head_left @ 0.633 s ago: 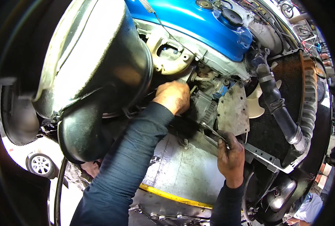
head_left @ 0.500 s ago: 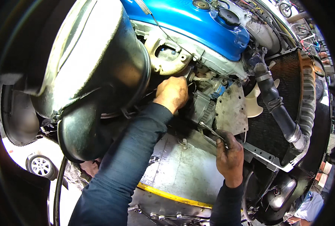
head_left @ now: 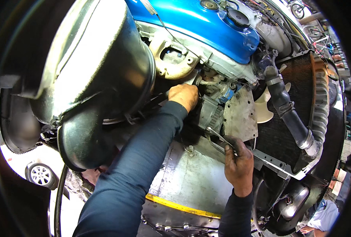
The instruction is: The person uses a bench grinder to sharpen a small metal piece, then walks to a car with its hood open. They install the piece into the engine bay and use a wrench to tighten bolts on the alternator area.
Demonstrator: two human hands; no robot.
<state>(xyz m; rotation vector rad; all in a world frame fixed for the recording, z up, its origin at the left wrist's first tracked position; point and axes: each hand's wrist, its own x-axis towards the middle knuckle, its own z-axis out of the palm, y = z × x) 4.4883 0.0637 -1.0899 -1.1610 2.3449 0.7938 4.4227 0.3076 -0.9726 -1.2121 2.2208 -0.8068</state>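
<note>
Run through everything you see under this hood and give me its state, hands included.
Left hand: curled among the engine parts; fingertips hidden.
Right hand: closed on the silver tool.
Silver tool: held at a slant.
Black cap: seated on the blue cover.
Blue cover: in place, shiny.
Black hose: attached, clamped.
Radiator: rusty along one edge.

No legible text, label, brand, number or sign: nothing readable on the glossy blue metal engine cover (head_left: pixel 189 27) toward twelve o'clock, nor on its round black cap (head_left: pixel 238 17) toward one o'clock.
</note>
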